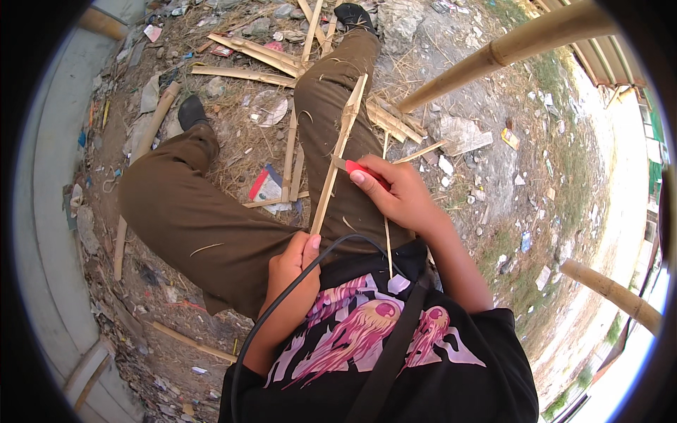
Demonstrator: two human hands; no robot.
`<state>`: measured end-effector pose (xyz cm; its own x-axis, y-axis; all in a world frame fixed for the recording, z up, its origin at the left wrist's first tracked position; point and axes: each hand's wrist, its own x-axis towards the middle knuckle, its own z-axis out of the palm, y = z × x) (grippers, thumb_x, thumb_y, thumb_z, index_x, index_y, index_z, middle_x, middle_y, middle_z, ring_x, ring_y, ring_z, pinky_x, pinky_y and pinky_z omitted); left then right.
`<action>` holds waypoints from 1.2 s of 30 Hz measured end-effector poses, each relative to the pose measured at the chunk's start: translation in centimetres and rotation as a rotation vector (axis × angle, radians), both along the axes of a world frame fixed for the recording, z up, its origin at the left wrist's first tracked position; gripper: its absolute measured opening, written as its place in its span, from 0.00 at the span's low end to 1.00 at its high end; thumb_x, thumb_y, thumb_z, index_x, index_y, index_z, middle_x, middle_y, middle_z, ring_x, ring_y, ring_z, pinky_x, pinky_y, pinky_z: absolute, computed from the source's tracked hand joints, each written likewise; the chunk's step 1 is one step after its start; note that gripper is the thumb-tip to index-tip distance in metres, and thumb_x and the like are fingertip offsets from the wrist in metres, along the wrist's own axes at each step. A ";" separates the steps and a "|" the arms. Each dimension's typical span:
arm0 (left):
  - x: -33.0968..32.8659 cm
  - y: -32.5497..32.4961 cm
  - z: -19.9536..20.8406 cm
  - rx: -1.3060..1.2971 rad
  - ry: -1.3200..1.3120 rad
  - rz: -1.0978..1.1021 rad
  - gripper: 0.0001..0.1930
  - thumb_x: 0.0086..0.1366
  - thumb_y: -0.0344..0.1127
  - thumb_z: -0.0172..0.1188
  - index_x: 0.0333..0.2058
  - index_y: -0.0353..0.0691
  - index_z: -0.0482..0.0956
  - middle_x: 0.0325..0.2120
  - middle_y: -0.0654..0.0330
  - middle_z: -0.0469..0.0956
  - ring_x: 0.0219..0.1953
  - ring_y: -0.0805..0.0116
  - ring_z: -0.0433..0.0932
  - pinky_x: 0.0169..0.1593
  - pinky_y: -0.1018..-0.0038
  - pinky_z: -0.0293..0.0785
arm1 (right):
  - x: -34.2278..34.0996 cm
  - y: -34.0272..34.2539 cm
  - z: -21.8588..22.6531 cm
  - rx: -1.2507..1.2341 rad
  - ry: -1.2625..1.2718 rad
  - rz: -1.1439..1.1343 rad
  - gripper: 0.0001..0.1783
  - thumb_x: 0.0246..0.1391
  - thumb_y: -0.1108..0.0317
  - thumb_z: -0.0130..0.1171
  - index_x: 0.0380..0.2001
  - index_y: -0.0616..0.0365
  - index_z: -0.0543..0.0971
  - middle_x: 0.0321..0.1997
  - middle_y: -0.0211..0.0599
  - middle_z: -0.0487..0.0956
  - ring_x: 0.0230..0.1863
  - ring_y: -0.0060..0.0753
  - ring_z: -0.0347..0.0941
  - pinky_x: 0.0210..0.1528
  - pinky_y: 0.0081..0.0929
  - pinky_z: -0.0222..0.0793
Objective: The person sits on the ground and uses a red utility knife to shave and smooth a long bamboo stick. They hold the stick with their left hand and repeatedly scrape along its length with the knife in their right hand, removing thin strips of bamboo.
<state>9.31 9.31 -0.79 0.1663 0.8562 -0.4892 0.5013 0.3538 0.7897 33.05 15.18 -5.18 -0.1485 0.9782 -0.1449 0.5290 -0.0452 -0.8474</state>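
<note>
My left hand [290, 276] is closed around the lower end of a long split bamboo strip [328, 182]. The strip slants up and away across my right thigh, its far end wider and splintered. In my right hand [400, 194] is a utility knife [365, 173] with a red handle, gripped with the thumb on top. Its short blade [339, 163] touches the strip's right edge about midway along. A thin bamboo sliver [387, 218] lies on my right thigh, just left of the right wrist. Pale shavings rest on my brown trousers [204, 204].
Several split bamboo pieces [243, 73] lie on the littered ground beyond my legs. A thick bamboo pole [501, 53] slants in from the upper right, another pole [610, 295] stands at right. A grey wall [53, 211] runs along the left. A black cable [262, 314] crosses my left forearm.
</note>
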 end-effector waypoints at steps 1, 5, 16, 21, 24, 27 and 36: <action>0.0 0.0 0.0 0.000 0.001 -0.003 0.20 0.82 0.42 0.49 0.32 0.33 0.71 0.15 0.62 0.67 0.18 0.77 0.64 0.25 0.72 0.62 | 0.1 0.1 0.2 -0.001 -0.008 0.015 0.19 0.70 0.49 0.58 0.44 0.54 0.83 0.22 0.48 0.76 0.24 0.50 0.75 0.29 0.40 0.69; 0.1 0.2 0.1 -0.004 0.012 -0.006 0.20 0.82 0.41 0.50 0.32 0.32 0.71 0.14 0.61 0.68 0.18 0.77 0.65 0.24 0.71 0.63 | 0.3 0.5 0.7 0.006 -0.052 0.049 0.16 0.70 0.54 0.61 0.43 0.58 0.83 0.21 0.46 0.74 0.20 0.43 0.71 0.27 0.34 0.66; -0.3 -0.6 0.7 0.027 0.026 -0.069 0.17 0.82 0.40 0.49 0.35 0.34 0.72 0.14 0.62 0.67 0.19 0.78 0.64 0.25 0.71 0.63 | -2.3 -1.1 -1.5 0.154 -0.067 -0.243 0.16 0.65 0.51 0.66 0.38 0.53 0.83 0.18 0.47 0.77 0.22 0.56 0.78 0.24 0.43 0.70; -0.5 -1.1 1.9 0.019 0.066 -0.103 0.17 0.82 0.40 0.49 0.34 0.34 0.71 0.15 0.64 0.67 0.19 0.79 0.64 0.25 0.72 0.62 | -3.0 -1.5 -1.7 0.176 -0.070 -0.372 0.16 0.65 0.50 0.66 0.38 0.53 0.83 0.19 0.45 0.78 0.21 0.54 0.78 0.24 0.41 0.70; -1.8 -0.9 2.3 -0.023 0.063 -0.124 0.17 0.82 0.39 0.49 0.33 0.34 0.71 0.15 0.64 0.67 0.19 0.79 0.64 0.25 0.72 0.62 | -3.2 -1.6 -1.8 0.288 -0.062 -0.361 0.16 0.66 0.51 0.65 0.39 0.53 0.83 0.20 0.45 0.78 0.20 0.52 0.78 0.23 0.40 0.70; -2.2 -1.0 2.5 -0.054 0.001 -0.099 0.17 0.83 0.39 0.49 0.33 0.34 0.71 0.15 0.64 0.67 0.20 0.79 0.64 0.25 0.72 0.62 | -1.9 -1.8 -1.7 0.209 -0.075 -0.216 0.16 0.68 0.51 0.63 0.40 0.53 0.82 0.21 0.46 0.78 0.21 0.52 0.78 0.24 0.40 0.70; -1.0 -1.1 1.5 -0.038 -0.069 -0.095 0.17 0.83 0.40 0.49 0.33 0.35 0.71 0.16 0.67 0.66 0.20 0.82 0.62 0.25 0.75 0.61 | 0.5 -0.8 -2.6 0.136 0.217 -0.107 0.21 0.75 0.49 0.52 0.38 0.57 0.78 0.15 0.35 0.67 0.17 0.30 0.67 0.25 0.33 0.64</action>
